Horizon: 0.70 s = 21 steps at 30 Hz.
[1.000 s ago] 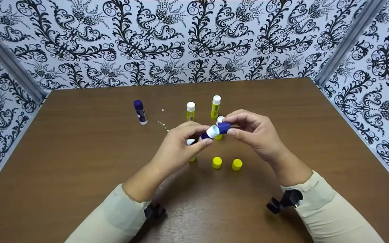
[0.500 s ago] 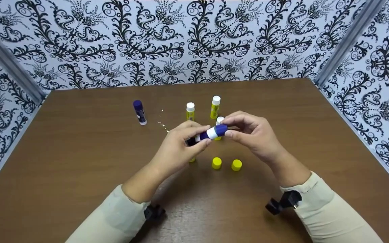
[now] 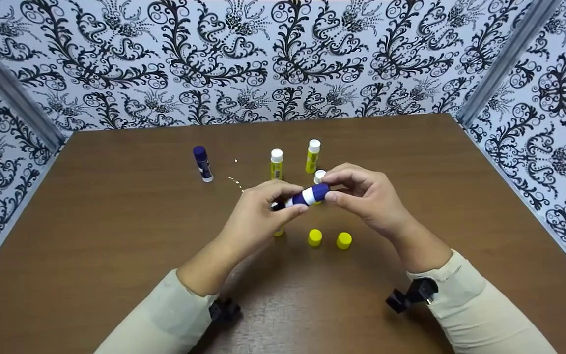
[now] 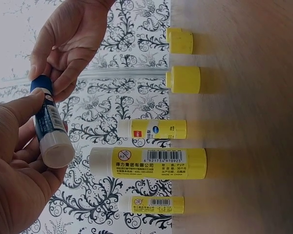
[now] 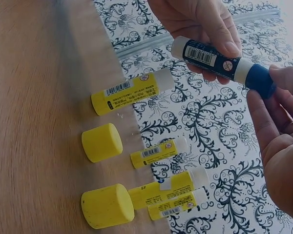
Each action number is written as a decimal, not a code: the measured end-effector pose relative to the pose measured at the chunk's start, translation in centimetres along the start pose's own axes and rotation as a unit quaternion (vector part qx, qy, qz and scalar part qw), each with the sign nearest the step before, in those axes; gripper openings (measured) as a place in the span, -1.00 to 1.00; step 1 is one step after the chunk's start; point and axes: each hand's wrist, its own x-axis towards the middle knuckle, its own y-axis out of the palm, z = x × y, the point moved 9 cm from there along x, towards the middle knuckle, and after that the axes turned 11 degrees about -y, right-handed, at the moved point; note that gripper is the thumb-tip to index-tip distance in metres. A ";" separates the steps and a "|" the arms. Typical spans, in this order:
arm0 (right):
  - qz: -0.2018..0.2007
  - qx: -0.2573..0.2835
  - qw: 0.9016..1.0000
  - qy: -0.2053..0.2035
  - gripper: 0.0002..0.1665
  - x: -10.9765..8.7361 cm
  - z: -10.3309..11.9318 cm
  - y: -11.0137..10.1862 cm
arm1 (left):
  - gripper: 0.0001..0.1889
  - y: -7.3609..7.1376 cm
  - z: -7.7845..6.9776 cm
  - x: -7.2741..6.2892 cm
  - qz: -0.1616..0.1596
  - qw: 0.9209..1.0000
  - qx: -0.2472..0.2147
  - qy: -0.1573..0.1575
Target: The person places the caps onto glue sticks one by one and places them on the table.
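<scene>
Raised above the table, a dark blue glue stick (image 3: 308,196) with a white band is held aslant between both hands. My left hand (image 3: 258,214) grips its labelled barrel (image 5: 205,58) between thumb and fingers, the white base pointing left. With thumb and fingertips my right hand (image 3: 369,196) pinches the blue cap (image 5: 260,81) at the other end. The cap sits in line with the barrel, and a white strip of neck shows between cap and label in the right wrist view. Below the hands, two yellow caps (image 3: 315,237) stand on the table.
Several yellow glue sticks with white ends stand upright behind and below the hands, among them one at centre (image 3: 276,169) and another farther back (image 3: 313,158). A second dark blue glue stick (image 3: 203,164) stands at left, beside white crumbs (image 3: 234,180). Patterned walls (image 3: 283,59) enclose the table.
A second ago the cap was tilted off the glue stick's white end, whose opening showed. It has since moved left onto that end, and the white band looks narrower.
</scene>
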 end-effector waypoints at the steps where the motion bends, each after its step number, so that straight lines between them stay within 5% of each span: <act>1: 0.002 -0.003 1.000 -0.001 -0.68 0.0 0.0 0.0 | -0.74 0.0 0.0 0.0 0.001 1.000 0.000 -0.001; 21: 0.046 -0.033 0.998 -0.010 -0.69 -0.1 -0.2 0.9 | -0.71 0.5 -0.4 -0.2 0.010 1.000 0.015 0.026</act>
